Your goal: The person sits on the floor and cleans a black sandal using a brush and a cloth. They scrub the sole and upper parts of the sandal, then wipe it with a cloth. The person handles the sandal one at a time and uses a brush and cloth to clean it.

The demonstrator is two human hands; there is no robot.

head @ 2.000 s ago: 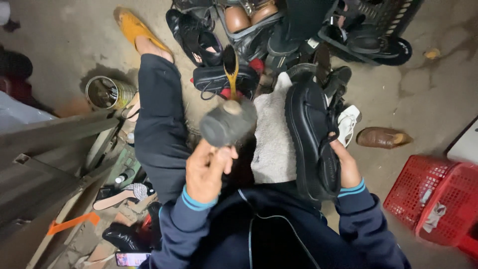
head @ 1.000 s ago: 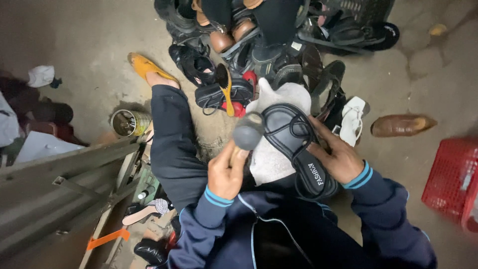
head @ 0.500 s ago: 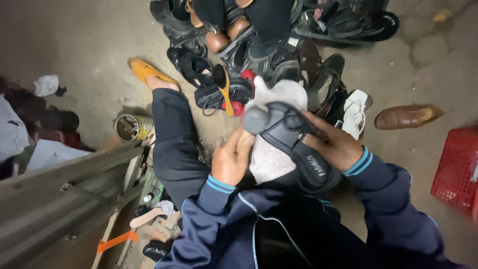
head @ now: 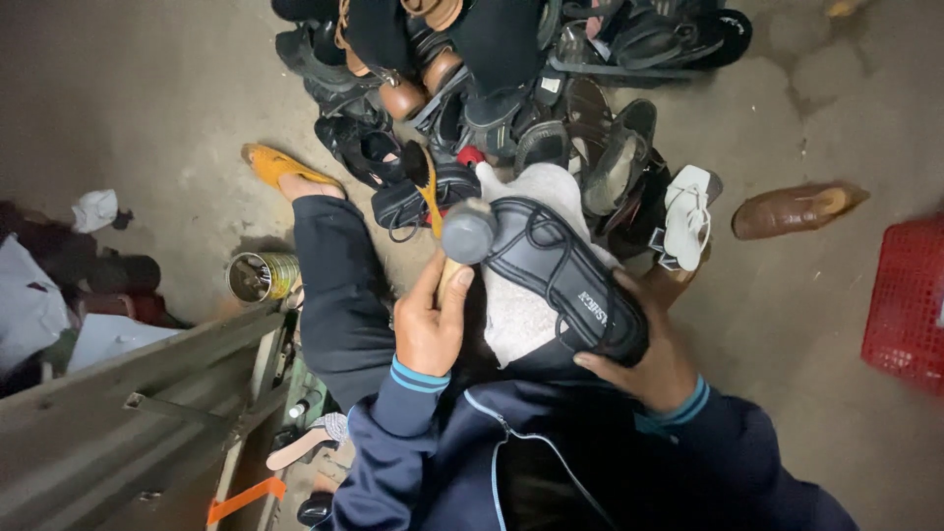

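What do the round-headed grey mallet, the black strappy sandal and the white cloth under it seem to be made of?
Round-headed grey mallet: head looks like matte rubber, dull without glint; handle pale, probably wood. Black strappy sandal: smooth, slight sheen, likely synthetic leather or moulded rubber. White cloth: nubbly, looped texture, apparently terry towelling.

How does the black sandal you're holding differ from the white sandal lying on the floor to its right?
The black sandal is held at its heel end by the right hand over a white cloth; the white sandal lies untouched on the floor. The black sandal has a thick sole and wide crossed straps; the white sandal looks flatter, with thin straps. The mallet in the left hand meets the black one only. Both lie strap side up.
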